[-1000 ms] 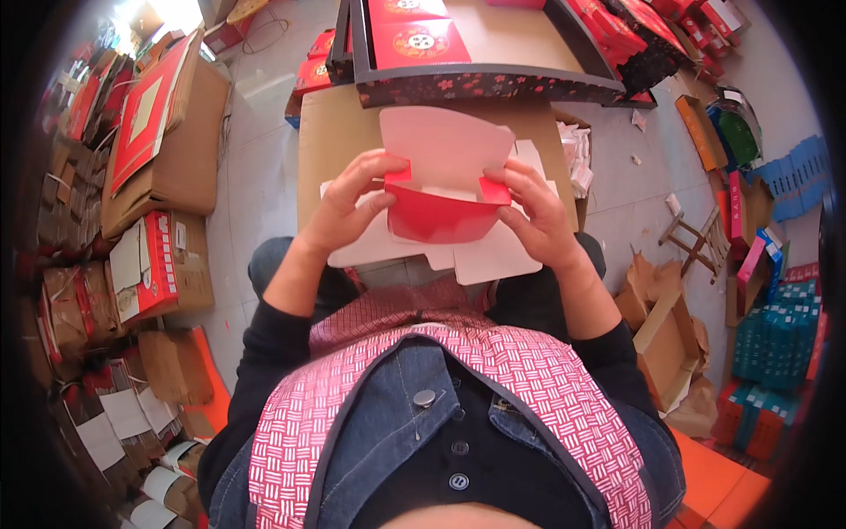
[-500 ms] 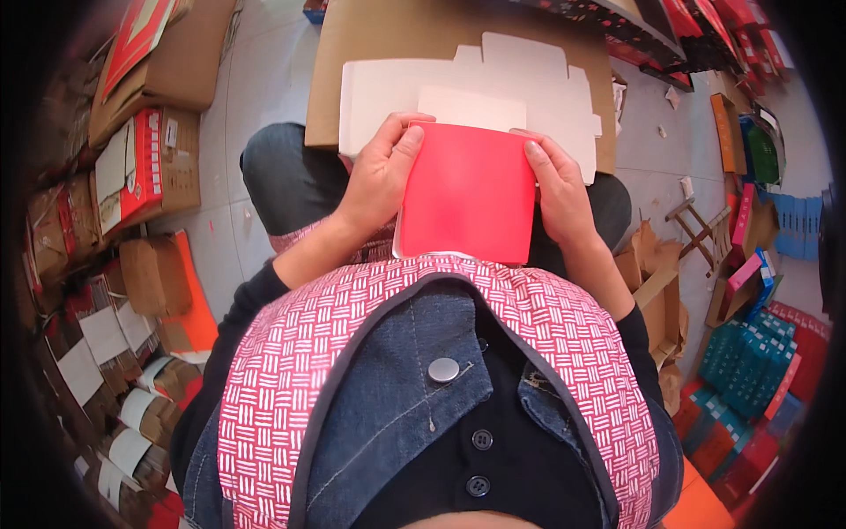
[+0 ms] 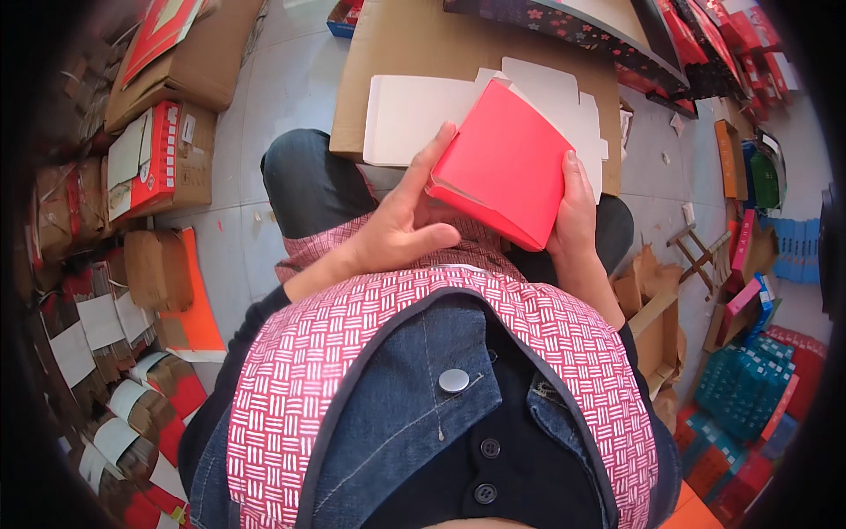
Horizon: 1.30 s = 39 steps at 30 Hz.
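Note:
A red folding carton [image 3: 507, 163] is held above my lap, turned at a slant, with a narrow side and a gap along its lower left edge facing me. My right hand [image 3: 575, 212] is closed around its right side, the thumb up along the edge. At the carton's left edge my left hand [image 3: 392, 225] is open, its fingers stretched along that side and its thumb standing apart from it. Beyond the carton, flat white carton blanks [image 3: 410, 119] lie on a brown cardboard box [image 3: 392, 44]. The carton partly covers these blanks.
Brown cartons [image 3: 163, 181] and bundled stacks line the left side. A dark flowered box [image 3: 573, 26] stands at the far right of the work surface. To the right are a small wooden stool [image 3: 692, 251], an open cardboard box [image 3: 656, 335] and teal packages [image 3: 745, 379].
The red carton has turned clockwise and tipped, showing its lower side. My left hand has loosened from its upper left edge and opened; my right hand has slid lower on the right side.

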{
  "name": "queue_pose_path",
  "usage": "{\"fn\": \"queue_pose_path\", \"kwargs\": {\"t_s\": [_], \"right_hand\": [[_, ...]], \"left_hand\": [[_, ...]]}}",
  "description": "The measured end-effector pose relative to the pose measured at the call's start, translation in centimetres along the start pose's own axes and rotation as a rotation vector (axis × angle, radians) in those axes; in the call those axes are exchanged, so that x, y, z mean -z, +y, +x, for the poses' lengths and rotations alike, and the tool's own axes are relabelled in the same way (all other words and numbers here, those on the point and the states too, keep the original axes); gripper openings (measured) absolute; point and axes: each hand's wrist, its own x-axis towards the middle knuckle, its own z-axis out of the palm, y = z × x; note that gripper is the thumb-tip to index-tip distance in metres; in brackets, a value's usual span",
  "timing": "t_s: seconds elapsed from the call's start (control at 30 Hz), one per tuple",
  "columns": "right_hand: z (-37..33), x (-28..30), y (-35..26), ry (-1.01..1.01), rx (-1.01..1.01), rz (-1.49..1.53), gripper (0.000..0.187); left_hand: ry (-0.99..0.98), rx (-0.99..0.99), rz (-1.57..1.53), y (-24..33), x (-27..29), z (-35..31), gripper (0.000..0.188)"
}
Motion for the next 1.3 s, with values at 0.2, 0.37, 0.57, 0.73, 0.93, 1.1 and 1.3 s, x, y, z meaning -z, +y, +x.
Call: {"fn": "queue_pose_path", "kwargs": {"t_s": [0.2, 0.37, 0.57, 0.73, 0.93, 1.1, 1.3], "right_hand": [[-0.6, -0.6, 0.1, 0.012, -0.023, 0.014, 0.033], [-0.9, -0.9, 0.8, 0.005, 0.068, 0.031, 0.034], [-0.7, -0.9, 0.9, -0.016, 0.103, 0.045, 0.034], [-1.2, -1.2, 0.8, -0.028, 0.171, -0.048, 0.034], [-1.0, -0.4, 0.4, -0.073, 0.109, -0.061, 0.035], [-1.5, -0.7, 0.0, -0.082, 0.106, -0.063, 0.036], [-1.4, -0.5, 0.2, -0.069, 0.12, -0.057, 0.035]], "left_hand": [[0.065, -0.166, 0.421, -0.5, 1.0, 0.2, 0.068], [0.123, -0.153, 0.383, 0.0, 0.3, 0.5, 0.06], [0.112, -0.199, 0.463, -0.2, 0.4, 0.5, 0.061], [0.174, -0.164, 0.482, -0.1, 0.2, 0.3, 0.061], [-0.009, -0.323, 0.653, 0.8, 0.7, 0.8, 0.066], [-0.019, -0.307, 0.659, 1.2, 0.8, 0.7, 0.059], [-0.026, -0.326, 0.613, 1.2, 0.7, 0.4, 0.055]]}}
